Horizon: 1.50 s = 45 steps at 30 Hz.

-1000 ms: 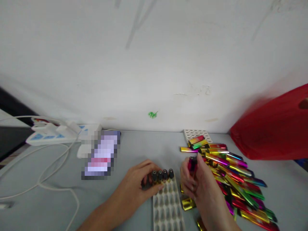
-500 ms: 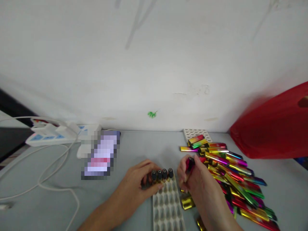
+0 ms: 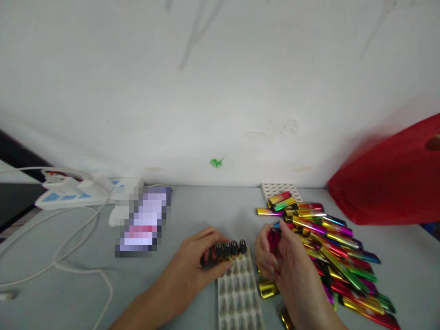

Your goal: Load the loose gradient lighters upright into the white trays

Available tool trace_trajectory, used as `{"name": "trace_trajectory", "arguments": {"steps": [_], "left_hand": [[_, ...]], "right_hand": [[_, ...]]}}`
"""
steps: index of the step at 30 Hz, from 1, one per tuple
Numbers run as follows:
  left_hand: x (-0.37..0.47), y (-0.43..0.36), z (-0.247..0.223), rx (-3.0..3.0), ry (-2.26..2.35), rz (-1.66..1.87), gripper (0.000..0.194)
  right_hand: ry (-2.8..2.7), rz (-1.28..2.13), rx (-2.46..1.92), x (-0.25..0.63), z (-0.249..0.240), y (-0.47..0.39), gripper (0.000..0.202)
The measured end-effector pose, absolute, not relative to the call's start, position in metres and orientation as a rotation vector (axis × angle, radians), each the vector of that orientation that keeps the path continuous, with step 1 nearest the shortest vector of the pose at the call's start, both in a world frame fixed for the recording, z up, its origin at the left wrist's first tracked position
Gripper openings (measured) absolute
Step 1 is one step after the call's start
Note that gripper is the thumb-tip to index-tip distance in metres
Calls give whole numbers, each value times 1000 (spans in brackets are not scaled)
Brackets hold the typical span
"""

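A pale tray (image 3: 237,300) with rows of oval pockets lies in front of me. Several shiny tubes with black ends (image 3: 234,248) stand in a row at its far end, each with a small ring on top. My left hand (image 3: 202,256) curls around the left end of that row, thumb in front and fingers behind; its fingertips are partly hidden. To the right of the tray, my right hand (image 3: 283,256) holds a shiny magenta tube (image 3: 274,238) between thumb and fingers, black end up. The lower part of this tube is hidden by the hand.
A loose pile of shiny coloured tubes (image 3: 340,256) spreads to the right, partly over a white perforated tray (image 3: 281,190). A red bag (image 3: 388,183) stands behind it. On the left are a phone (image 3: 144,222), a power strip (image 3: 75,192) and white cables (image 3: 79,269).
My right hand has turned slightly and shifted a little right, and the magenta tube in it shows more of its side. My left hand keeps its place at the row.
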<state>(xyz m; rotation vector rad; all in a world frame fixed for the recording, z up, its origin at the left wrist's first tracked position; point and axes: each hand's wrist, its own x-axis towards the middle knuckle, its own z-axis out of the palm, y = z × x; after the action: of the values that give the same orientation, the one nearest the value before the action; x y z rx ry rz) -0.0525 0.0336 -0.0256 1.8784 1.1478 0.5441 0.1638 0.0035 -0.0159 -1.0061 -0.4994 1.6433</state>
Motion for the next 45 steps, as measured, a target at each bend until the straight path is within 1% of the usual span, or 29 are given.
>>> {"name": "trace_trajectory", "arguments": {"steps": [7,15,17,21,24,27,31,35,41,45], "left_hand": [[-52,33,-26,1875,1139,556,13],[-52,33,-26,1893,1150,552,13],[-53,33,-26,1889,1153,551,14],[-53,33,-25,1880,1146,544,17],[-52,33,-24,1870,1146,539,18],[-52,33,-25,1876,1148,543,14],[-53,33,-26,1877,1135,551,14],[-53,34,-25,1870,1137,546,15],[-52,33,-24,1880,1144,545,15],[-52,33,-25,1872,1152,545,15]], "right_hand": [[-534,1743,-947,167,-20,0,55],[-502,1673,-1005,161,-19,0,48],[-488,1637,-1016,160,-18,1,49],[-523,1563,-1124,159,-9,0,59],[-554,1592,-1187,160,-5,-1,64],[-539,1614,-1162,161,-13,0,66],[-526,1685,-1049,164,-25,4,66],[-528,1760,-995,168,-26,1,59],[-506,1707,-1050,171,-27,-4,54],[-503,1675,-1007,169,-23,-1,56]]}}
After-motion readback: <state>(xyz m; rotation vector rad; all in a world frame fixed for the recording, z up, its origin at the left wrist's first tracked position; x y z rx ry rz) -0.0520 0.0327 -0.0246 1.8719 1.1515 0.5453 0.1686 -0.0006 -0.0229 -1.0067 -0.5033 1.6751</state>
